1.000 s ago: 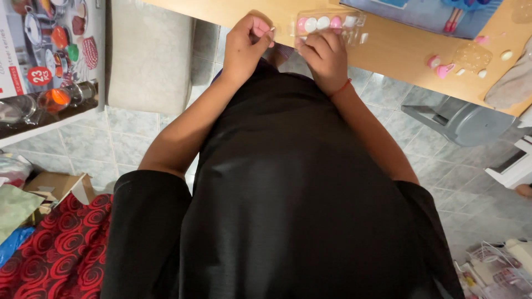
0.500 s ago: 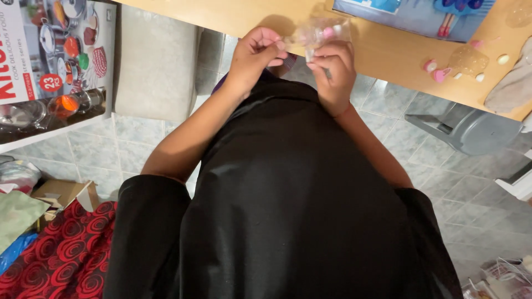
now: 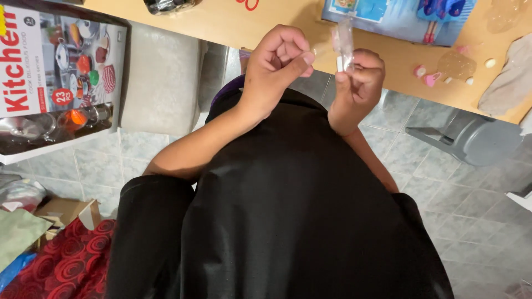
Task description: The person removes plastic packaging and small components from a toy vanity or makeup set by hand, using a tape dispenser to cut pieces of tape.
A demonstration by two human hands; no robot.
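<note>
The right hand (image 3: 357, 83) pinches a small clear plastic blister pack (image 3: 344, 45) upright between thumb and fingertips, above the near edge of the wooden table (image 3: 221, 22). Just left of it, the left hand (image 3: 275, 63) is curled nearly closed, thumb against forefinger; whether it grips anything cannot be told.

both hands raised chest-high, left hand (image 3: 277, 58) curled, right hand (image 3: 357, 83) fingers pinched.

single head-worn view, steeply downward, close over torso, probably standing
</note>
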